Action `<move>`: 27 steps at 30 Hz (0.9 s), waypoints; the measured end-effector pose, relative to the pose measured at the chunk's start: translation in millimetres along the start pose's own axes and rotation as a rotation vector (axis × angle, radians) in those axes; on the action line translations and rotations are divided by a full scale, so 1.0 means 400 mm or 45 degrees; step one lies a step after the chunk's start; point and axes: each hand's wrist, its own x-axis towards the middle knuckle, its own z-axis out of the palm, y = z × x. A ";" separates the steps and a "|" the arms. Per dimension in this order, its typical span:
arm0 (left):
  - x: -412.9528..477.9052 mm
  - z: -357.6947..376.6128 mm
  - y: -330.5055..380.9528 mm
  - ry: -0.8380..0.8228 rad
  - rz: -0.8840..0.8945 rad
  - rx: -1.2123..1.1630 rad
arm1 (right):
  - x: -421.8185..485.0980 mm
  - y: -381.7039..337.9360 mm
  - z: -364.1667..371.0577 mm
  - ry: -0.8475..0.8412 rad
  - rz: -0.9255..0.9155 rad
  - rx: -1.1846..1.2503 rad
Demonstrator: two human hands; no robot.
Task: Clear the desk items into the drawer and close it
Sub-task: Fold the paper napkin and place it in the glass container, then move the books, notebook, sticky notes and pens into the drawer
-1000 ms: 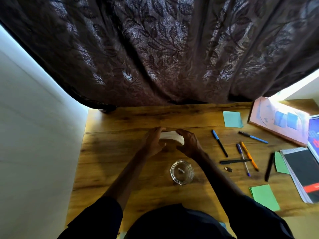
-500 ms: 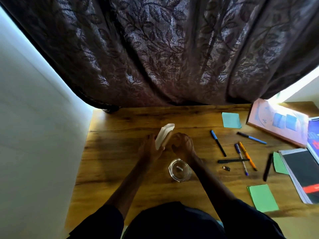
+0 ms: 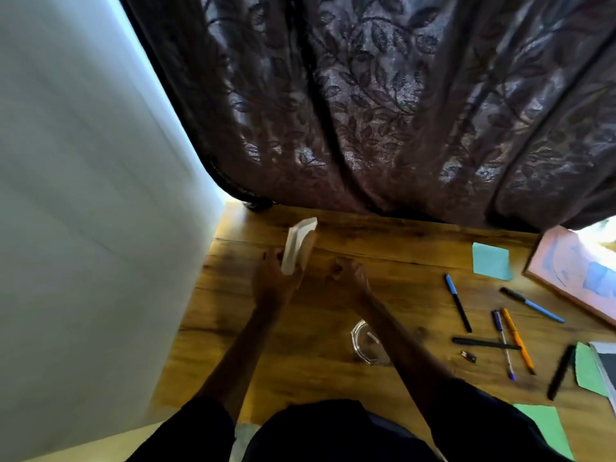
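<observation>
My left hand [image 3: 275, 281] grips a white pad of paper [image 3: 295, 245] and holds it tilted upright above the wooden desk [image 3: 383, 241]. Just right of it my right hand [image 3: 348, 276] hovers with curled fingers and nothing in it. A small glass dish [image 3: 365, 341] stands behind my right forearm, partly hidden. Several pens [image 3: 458, 303] lie scattered at the right, with a blue sticky pad [image 3: 491, 265] and green sticky notes [image 3: 540, 428]. No drawer is in view.
A dark leaf-patterned curtain [image 3: 383, 111] hangs along the desk's back edge. A white wall [image 3: 83, 211] borders the left side. A pink book [image 3: 573, 271] and a dark notebook [image 3: 608, 365] lie at the far right. A small black clip [image 3: 468, 356] sits near the pens.
The white pad lay flat under both hands; my left hand has lifted it upright and carried it left. My right hand has let go. The view has swung left.
</observation>
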 end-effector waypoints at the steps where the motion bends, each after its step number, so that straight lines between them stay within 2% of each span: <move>1: 0.020 -0.026 -0.023 0.073 -0.013 0.011 | 0.015 -0.017 0.015 -0.018 -0.017 0.017; 5: 0.085 -0.120 -0.116 0.240 -0.114 0.026 | 0.091 -0.039 0.087 -0.138 -0.009 -0.005; 8: 0.121 -0.166 -0.172 0.295 -0.177 0.042 | 0.112 -0.128 0.100 -0.162 0.053 -0.019; 11: 0.149 -0.181 -0.210 0.305 -0.257 0.071 | 0.132 -0.158 0.128 -0.199 0.112 -0.157; 17: 0.178 -0.154 -0.263 0.248 -0.312 0.101 | 0.143 -0.165 0.139 -0.263 0.042 0.006; 21: 0.184 -0.141 -0.259 0.230 -0.322 0.098 | 0.127 -0.126 0.141 -0.172 0.093 0.137; 23: 0.180 -0.135 -0.261 0.230 -0.317 0.097 | 0.105 -0.125 0.134 -0.222 0.142 0.102; 27: 0.153 -0.110 -0.267 0.317 -0.217 0.180 | 0.092 -0.084 0.113 -0.115 0.014 0.144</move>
